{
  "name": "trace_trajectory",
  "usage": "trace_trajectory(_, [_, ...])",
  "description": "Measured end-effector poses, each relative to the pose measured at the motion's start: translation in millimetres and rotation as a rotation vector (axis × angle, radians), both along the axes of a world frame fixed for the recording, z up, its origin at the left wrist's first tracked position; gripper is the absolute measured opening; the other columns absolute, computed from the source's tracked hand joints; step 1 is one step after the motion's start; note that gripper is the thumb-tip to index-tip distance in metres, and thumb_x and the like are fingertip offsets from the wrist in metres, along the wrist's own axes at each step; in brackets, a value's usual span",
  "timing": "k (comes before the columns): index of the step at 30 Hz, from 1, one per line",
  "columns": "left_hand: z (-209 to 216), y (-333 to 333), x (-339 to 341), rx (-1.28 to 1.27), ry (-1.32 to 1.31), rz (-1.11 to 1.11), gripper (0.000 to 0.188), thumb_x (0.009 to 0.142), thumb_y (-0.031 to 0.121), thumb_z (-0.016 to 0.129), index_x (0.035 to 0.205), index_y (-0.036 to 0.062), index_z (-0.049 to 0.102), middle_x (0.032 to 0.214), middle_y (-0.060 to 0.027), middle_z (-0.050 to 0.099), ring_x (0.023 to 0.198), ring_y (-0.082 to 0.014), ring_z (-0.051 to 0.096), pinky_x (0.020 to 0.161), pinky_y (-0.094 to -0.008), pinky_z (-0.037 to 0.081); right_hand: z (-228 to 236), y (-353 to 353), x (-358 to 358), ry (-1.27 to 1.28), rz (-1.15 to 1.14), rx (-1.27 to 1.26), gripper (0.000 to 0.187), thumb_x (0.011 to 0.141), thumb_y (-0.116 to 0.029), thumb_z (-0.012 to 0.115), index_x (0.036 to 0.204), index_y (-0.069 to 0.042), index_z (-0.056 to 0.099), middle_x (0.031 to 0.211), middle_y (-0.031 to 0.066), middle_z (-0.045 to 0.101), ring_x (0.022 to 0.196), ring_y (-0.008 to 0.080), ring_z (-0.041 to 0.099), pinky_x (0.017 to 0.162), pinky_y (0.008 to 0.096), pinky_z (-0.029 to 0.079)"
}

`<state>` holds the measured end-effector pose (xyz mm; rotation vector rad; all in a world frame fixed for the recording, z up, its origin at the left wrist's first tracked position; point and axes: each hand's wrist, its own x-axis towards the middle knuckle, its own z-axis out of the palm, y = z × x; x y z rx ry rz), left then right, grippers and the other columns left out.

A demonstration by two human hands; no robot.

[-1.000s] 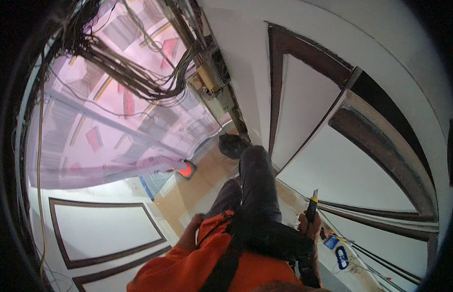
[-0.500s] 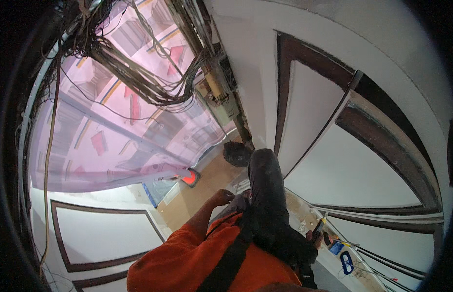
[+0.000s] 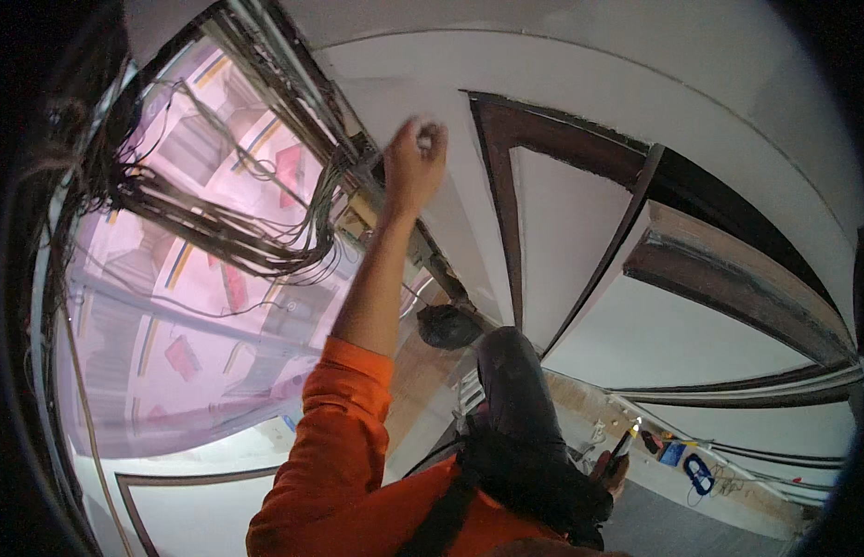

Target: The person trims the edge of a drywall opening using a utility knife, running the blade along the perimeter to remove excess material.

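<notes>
The left hand (image 3: 416,172) is up before the white wall (image 3: 552,70), beyond its orange sleeve (image 3: 344,418). Its fingers curl in toward the thumb around a small pale spot; blur hides whether that is something pinched or the wall showing through, so I cannot tell the grip. Cables (image 3: 218,232) sag in a thick bundle to its left, in front of a pink sheet (image 3: 181,390).

The right hand (image 3: 612,472) is low at the right, fingers wrapped around the dark handle of a knife (image 3: 624,444), whose pale tip points up and away. The knife is beside the thigh, near a ledge (image 3: 752,513) where a blue pad (image 3: 672,453) and a blue loop (image 3: 699,473) lie.

A black bag (image 3: 448,327) sits just beyond the bent knee (image 3: 508,351), by the foot of the wall. It looks bulky and rounded; its contents are hidden.
</notes>
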<state>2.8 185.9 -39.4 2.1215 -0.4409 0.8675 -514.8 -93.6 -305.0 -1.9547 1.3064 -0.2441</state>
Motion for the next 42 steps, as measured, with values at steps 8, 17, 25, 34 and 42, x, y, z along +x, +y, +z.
trace_trajectory(8, [59, -9, 75, 0.153, -0.412, -0.148, 0.031, 0.095, 0.02, 0.069, 0.123, 0.0067, 0.067, 0.12, -0.0168, 0.068, 0.112, -0.0319, 0.065, 0.095, -0.0416, 0.05, -41, -14, -17, 0.003, -0.021, -0.089, 0.045, 0.093, -0.029, 0.07, 0.133, -0.008, 0.061, 0.1, 0.0165, 0.074, 0.092, 0.0338, 0.072, 0.078, 0.0449, 0.054])
trace_trajectory(17, [65, -7, 139, 0.238, -0.681, -0.144, 0.042, 0.097, 0.015, 0.063, 0.137, 0.004, 0.059, 0.139, -0.022, 0.057, 0.131, -0.0401, 0.052, 0.109, -0.0496, 0.041, 10, 7, 11, 0.211, -0.029, -0.181, 0.045, 0.093, -0.024, 0.073, 0.13, -0.001, 0.061, 0.099, 0.0185, 0.073, 0.086, 0.0331, 0.071, 0.078, 0.0441, 0.055])
trace_trajectory(25, [34, -6, 170, 0.147, -0.745, -0.142, 0.044, 0.099, 0.028, 0.062, 0.137, 0.005, 0.061, 0.143, -0.0202, 0.053, 0.132, -0.0385, 0.049, 0.11, -0.05, 0.036, 3, 13, 18, 0.144, -0.127, -0.281, 0.04, 0.094, -0.02, 0.071, 0.126, 0.002, 0.062, 0.103, 0.0194, 0.072, 0.088, 0.0333, 0.07, 0.08, 0.0451, 0.053])
trace_trajectory(34, [25, -11, 190, 0.096, -0.818, -0.103, 0.037, 0.1, 0.026, 0.059, 0.131, 0.0061, 0.066, 0.134, -0.0138, 0.063, 0.129, -0.0316, 0.051, 0.111, -0.0465, 0.033, 10, 28, 21, 0.119, -0.317, -0.304, 0.04, 0.096, -0.023, 0.069, 0.126, 0.003, 0.061, 0.105, 0.0217, 0.069, 0.091, 0.0377, 0.066, 0.08, 0.0451, 0.052])
trace_trajectory(42, [18, -17, 207, 0.018, -0.846, -0.143, 0.04, 0.098, 0.028, 0.062, 0.132, 0.0085, 0.065, 0.136, -0.0126, 0.056, 0.131, -0.0271, 0.046, 0.108, -0.0449, 0.029, 4, 26, 8, 0.129, -0.287, -0.317, 0.04, 0.096, -0.022, 0.069, 0.129, -0.002, 0.06, 0.106, 0.0186, 0.071, 0.089, 0.0323, 0.068, 0.079, 0.0441, 0.053])
